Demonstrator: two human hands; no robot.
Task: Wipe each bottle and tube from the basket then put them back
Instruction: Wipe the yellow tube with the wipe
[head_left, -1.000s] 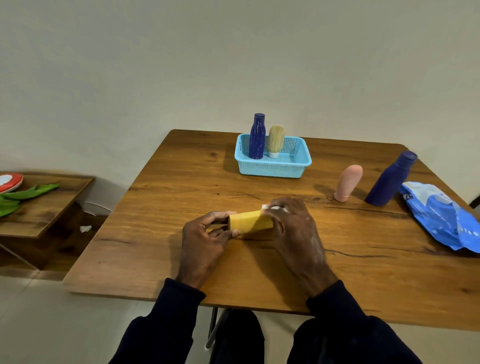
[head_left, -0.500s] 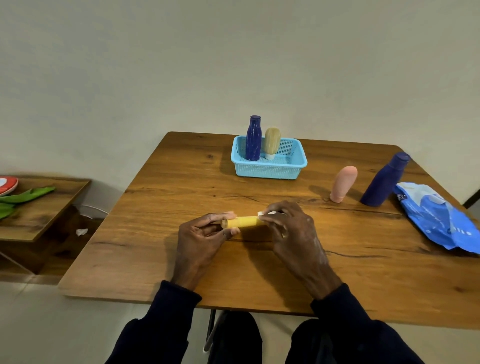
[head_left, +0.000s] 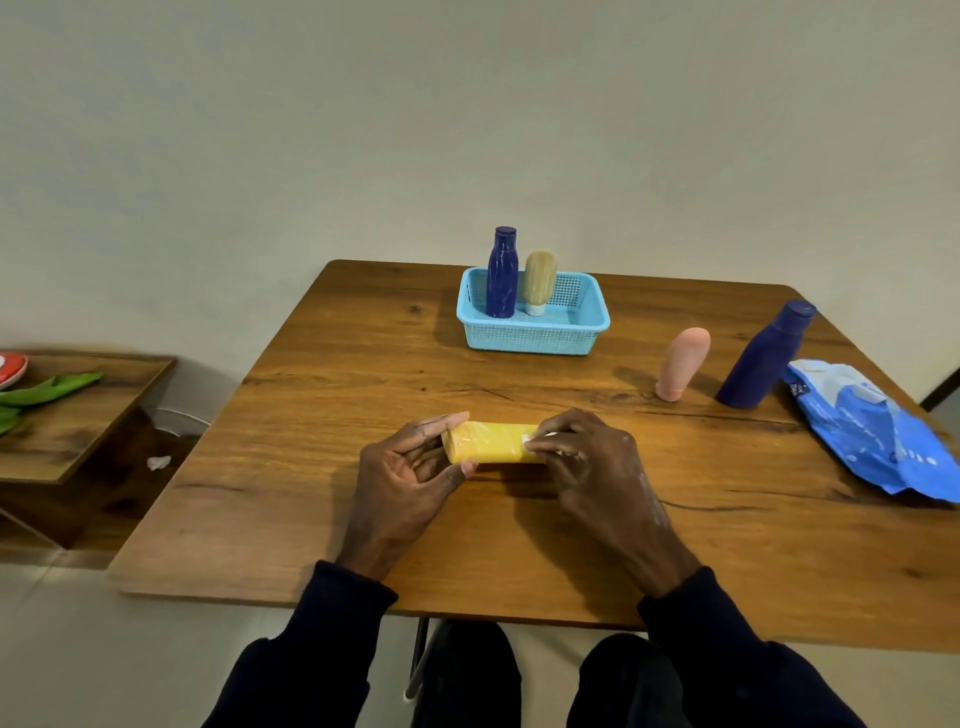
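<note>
A yellow tube lies sideways just above the table's middle, held at both ends. My left hand grips its left end with thumb and fingers. My right hand presses a small white wipe against its right end. At the back stands the light-blue basket with a dark-blue bottle and a beige tube upright inside. Outside the basket, to the right, a pink tube and a second dark-blue bottle stand on the table.
A blue wipes pack lies at the table's right edge. The wooden table ends close to my body. A low wooden shelf at the left holds green leaves and a red-and-white dish. A wall rises behind.
The yellow tube has been turned in my hands: it showed narrow half a second ago and now shows its broad side. Both hands stay at its ends.
</note>
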